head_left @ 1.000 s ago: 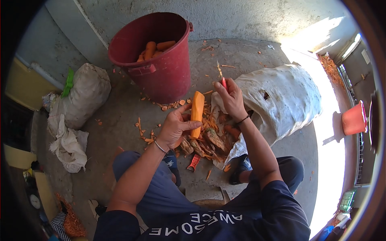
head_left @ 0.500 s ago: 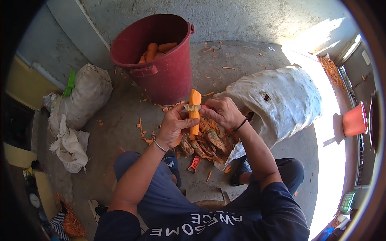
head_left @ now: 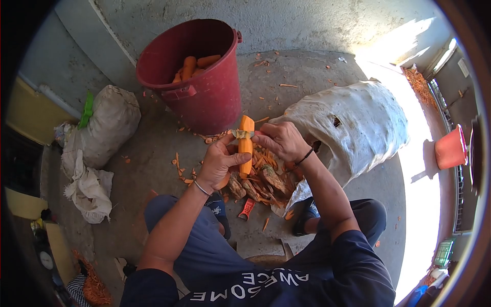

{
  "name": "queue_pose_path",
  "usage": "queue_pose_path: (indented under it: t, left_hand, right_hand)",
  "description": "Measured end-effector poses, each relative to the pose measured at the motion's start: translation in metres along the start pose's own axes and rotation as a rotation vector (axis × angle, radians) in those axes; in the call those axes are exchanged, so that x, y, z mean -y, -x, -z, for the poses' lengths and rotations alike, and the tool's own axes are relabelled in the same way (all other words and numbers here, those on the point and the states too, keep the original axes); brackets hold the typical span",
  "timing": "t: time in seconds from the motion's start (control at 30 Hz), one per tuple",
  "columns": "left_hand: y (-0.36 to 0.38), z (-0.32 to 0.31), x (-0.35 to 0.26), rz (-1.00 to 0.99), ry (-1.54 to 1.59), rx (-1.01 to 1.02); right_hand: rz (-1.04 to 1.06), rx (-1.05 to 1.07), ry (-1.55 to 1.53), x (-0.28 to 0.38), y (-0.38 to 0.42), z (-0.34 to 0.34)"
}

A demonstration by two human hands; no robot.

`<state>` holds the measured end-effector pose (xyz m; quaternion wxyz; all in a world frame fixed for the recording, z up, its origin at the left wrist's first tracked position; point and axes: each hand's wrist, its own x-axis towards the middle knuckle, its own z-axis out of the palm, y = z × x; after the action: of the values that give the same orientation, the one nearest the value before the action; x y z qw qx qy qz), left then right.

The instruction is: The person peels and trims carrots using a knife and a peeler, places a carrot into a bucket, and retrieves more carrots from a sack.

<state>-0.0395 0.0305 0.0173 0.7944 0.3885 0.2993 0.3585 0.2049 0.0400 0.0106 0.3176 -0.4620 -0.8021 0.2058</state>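
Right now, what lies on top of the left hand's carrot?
A bladed tool and the thumb of the left hand lie over the carrot. The carrot's underside is hidden from view.

1. Carrot (head_left: pixel 246 145): smooth, slight sheen, faceted where peeled.
2. Blade (head_left: pixel 243 134) across it: metal-looking, dull, smeared.
3. Big bucket (head_left: pixel 209 110): dark red plastic, smooth, scuffed, low sheen.
4. Large sack (head_left: pixel 358 123): whitish plastic-type fabric, wrinkled, dirt-stained, holed.
5. Left sack (head_left: pixel 113 115): similar fabric, matt, grubby.
6. Roots (head_left: pixel 275 178) on floor: rough, brown, matt.
7. Red tool (head_left: pixel 247 209): plastic look, slotted.
8. Floor (head_left: pixel 138 179): concrete-like, matt, stained.
9. Wall (head_left: pixel 296 25): painted, rough, patchy.
10. Bangle (head_left: pixel 202 189): shiny metal look.
11. Shirt (head_left: pixel 327 276), trousers (head_left: pixel 194 225): dark matt cloth; shirt has white print.
12. Small bucket (head_left: pixel 450 149): red plastic, smooth.
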Motion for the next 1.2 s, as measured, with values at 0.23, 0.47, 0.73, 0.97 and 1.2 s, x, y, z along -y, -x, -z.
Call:
queue_pose_path:
  t: [0.23,0.47,0.73,0.97,1.2]
  left_hand:
    - [0.0,-0.002,-0.001,0.038,0.003,0.015]
    - [0.0,0.006,-0.001,0.093,-0.007,0.078]
    - [0.002,-0.003,0.001,0.089,0.02,0.115]
    - [0.001,-0.005,-0.003,0.062,0.056,0.109]
    - [0.005,-0.003,-0.002,0.063,-0.001,0.152]
  right_hand:
    - [-0.084,-0.063,-0.069,-0.012,0.001,0.001]
    - [-0.256,-0.031,-0.042,-0.024,0.001,0.002]
    - [-0.264,-0.135,-0.264,-0.053,0.012,0.005]
    - [0.032,-0.057,0.019,-0.001,0.001,0.016]
    - [-0.2,-0.234,-0.123,-0.024,0.002,0.013]
